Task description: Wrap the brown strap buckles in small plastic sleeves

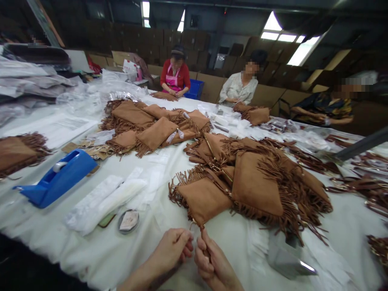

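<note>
Near the front edge of the table, my right hand [212, 260] is closed round a brown strap at the lower corner of a fringed brown pouch [206, 198]. My left hand [174, 248] is just beside it, its fingers curled together near the pouch's corner ring; whatever they may pinch is too small to make out. The pouch lies flat, its fringe spread to the left. A larger fringed pouch [257, 182] rests on the pile right behind it.
A blue tape dispenser [62, 176] and white packets [103, 202] lie at the left. A round dish [129, 221] sits left of my hands, a grey metal object [287, 258] to the right. More pouches [157, 133] and several people are across the table [169, 178].
</note>
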{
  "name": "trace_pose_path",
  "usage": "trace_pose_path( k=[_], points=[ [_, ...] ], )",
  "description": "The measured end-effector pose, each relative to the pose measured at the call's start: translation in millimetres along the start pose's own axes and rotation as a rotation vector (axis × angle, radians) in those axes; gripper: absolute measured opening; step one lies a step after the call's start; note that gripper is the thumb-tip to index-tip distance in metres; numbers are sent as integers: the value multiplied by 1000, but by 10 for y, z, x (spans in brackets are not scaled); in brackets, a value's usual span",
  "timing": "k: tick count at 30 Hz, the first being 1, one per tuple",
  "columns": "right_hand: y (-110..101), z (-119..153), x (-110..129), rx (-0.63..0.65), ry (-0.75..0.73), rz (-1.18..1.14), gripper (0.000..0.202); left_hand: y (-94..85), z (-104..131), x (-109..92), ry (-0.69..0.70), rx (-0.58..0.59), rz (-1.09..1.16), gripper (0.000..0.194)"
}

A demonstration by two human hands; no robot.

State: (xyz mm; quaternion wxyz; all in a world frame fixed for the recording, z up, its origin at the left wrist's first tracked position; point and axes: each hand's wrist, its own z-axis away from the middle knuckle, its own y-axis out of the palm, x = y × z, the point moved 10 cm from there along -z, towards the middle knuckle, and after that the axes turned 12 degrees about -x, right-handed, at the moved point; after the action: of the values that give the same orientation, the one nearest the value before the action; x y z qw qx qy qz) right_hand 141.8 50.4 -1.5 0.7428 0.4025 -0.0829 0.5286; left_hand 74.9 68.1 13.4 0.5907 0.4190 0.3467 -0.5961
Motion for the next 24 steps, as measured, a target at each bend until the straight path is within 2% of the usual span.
trace_pose_path(
  k=[3,6,10,12,15,17,21,24],
  points=[
    [55,7,-93,31,-22,-18,46,307,-29,131,-178,191,275,49],
    [24,-10,-145,19,-110,30,46,509,-82,270,-377,300,456,42],
    [-56,-27,-149,-5,-193,254,51,638,-119,335,-425,422,470,23],
    [-113,-27,-98,-48,-216,340,55,668,-111,367,-404,447,418,26],
    [-215,9,17,-143,-250,469,66,673,-117,336,-331,409,424,33],
    [-281,75,146,-221,-355,670,65,649,-137,311,-298,340,436,29],
    [-421,283,424,-466,-710,1167,38,571,-207,287,-260,169,443,26],
    [-522,296,420,-582,-814,1461,31,593,-222,297,-249,155,379,26]
  ],
)
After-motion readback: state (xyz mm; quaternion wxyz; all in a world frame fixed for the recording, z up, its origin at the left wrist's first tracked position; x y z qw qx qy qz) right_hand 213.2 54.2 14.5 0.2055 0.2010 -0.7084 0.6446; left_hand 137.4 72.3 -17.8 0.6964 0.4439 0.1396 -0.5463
